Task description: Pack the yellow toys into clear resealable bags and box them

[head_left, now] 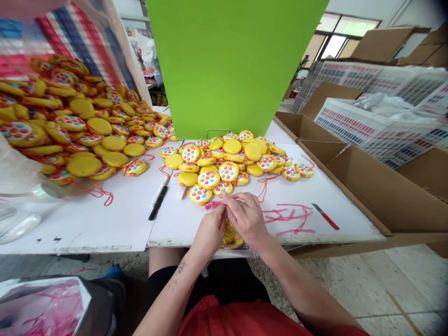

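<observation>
My left hand [210, 229] and my right hand [247, 218] meet at the near edge of the white table [105, 219]. Both are closed around a yellow round toy [231, 237] in a clear packet, which shows only partly beneath my fingers. Just beyond my hands lies a pile of yellow round toys [231, 161] with coloured dots and red cords. A much larger heap of the same toys [70, 126] covers the table's left side.
A black marker [158, 202] lies left of my hands and a red-handled knife [325, 216] to the right. Pink cords [289, 215] lie beside my right hand. A green panel [231, 60] stands behind the pile. Open cardboard boxes [378, 186] line the right; a pink-marked bag [42, 305] sits lower left.
</observation>
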`<state>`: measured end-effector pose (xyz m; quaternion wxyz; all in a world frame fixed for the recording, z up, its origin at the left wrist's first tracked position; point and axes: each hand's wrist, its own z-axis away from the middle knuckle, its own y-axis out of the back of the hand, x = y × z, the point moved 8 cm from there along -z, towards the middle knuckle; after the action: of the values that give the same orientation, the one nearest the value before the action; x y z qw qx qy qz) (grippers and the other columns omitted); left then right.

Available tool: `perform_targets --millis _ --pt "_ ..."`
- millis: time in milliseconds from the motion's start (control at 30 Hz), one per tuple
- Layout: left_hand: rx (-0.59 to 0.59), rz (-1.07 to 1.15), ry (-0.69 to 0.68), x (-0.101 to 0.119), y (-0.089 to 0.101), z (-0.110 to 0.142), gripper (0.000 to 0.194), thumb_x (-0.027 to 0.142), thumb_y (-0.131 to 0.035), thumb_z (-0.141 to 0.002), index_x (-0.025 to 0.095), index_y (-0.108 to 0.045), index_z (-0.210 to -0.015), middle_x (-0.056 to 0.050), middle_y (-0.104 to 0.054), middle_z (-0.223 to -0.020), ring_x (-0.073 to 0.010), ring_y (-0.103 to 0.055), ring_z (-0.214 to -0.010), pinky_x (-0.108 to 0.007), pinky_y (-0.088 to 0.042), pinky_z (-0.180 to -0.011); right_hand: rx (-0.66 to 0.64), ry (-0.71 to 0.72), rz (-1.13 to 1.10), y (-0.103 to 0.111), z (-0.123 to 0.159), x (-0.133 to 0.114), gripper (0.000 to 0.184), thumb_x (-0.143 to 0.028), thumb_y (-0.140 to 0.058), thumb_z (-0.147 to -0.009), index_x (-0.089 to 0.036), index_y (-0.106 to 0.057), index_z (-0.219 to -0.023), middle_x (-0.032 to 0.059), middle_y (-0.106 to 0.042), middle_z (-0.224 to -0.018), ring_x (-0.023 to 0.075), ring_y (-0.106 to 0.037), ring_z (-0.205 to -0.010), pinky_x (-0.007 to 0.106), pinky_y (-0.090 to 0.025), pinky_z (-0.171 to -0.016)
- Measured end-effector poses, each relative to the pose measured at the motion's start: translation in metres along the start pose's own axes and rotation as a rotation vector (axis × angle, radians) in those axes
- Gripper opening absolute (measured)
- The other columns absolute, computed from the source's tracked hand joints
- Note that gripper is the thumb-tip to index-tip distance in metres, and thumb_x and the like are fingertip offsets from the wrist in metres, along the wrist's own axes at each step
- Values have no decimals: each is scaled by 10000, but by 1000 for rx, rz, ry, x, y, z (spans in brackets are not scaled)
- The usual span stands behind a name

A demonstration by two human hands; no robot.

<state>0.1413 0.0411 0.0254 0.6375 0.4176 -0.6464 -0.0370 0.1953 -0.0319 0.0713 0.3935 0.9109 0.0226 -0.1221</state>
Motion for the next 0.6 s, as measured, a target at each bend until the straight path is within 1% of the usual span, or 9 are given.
perform_targets --millis 67,133,200,267,333,400,467,533,600 --pt "-17 -16 -25 1 -3 0 276 193 -374 -914 186 -622 -1034 -104 -727 -904 -237 -680 -798 -316 -478 -686 15 -48 -4 -1 0 4 512 -132 -471 -910 -306 -475 -1392 51 -695 -904 245 -572 -990 449 -414 -938" --pt "-32 17 -46 0 -6 -1 306 181 -388 -903 197 -609 -1114 -109 -725 -1022 -244 -685 -897 -334 -495 -756 61 -134 -22 1 0 18 500 -121 -504 -864 -267 -522 -1342 49 -692 -866 246 -569 -941 446 -410 -928" --pt "-38 107 -29 -8 -10 -2 318 192 -403 -900 201 -607 -1144 -104 -712 -1099 -240 -672 -981 -349 -498 -838 133 -252 -47 7 6 46 479 -125 -532 -814 -226 -549 -1282 42 -699 -843 251 -570 -929 451 -403 -934" --pt "-44 259 63 -25 -14 -3 301 251 -406 -911 194 -618 -1117 -101 -714 -1081 -225 -677 -945 -345 -519 -818 188 -401 -54 16 19 89 420 -153 -546 -778 -200 -577 -1194 39 -712 -839 254 -586 -933 450 -406 -936" --pt "-44 436 211 -49 -21 -2 307 330 -420 -911 180 -618 -1091 -100 -718 -1011 -207 -681 -832 -318 -543 -695 148 -575 -26 23 39 143 290 -185 -549 -741 -194 -635 -1018 48 -718 -838 242 -621 -868 416 -440 -889" --pt "-38 584 318 -68 -26 0 330 391 -472 -884 164 -606 -1082 -92 -710 -952 -188 -668 -753 -284 -531 -605 75 -765 96 35 66 195 140 -221 -548 -714 -212 -656 -803 52 -718 -806 248 -634 -838 401 -455 -844" --pt "-40 676 340 -77 -28 0 367 430 -532 -849 154 -595 -1082 -77 -702 -908 -176 -657 -739 -266 -521 -597 13 -909 190 49 92 235 145 -233 -536 -713 -209 -667 -771 65 -720 -817 258 -641 -830 409 -458 -826" --pt "-52 725 328 -78 -28 -1 406 462 -560 -830 148 -588 -1087 -67 -697 -888 -168 -648 -732 -258 -516 -601 -41 -951 265 60 110 256 187 -263 -533 -745 -208 -690 -830 79 -723 -865 277 -638 -883 434 -455 -844" --pt "-59 748 329 -77 -27 -1 425 481 -585 -816 143 -592 -1074 -60 -690 -877 -165 -642 -736 -251 -510 -601 -123 -908 368 64 117 260 253 -281 -557 -754 -219 -701 -952 99 -713 -988 318 -601 -1017 495 -424 -905"
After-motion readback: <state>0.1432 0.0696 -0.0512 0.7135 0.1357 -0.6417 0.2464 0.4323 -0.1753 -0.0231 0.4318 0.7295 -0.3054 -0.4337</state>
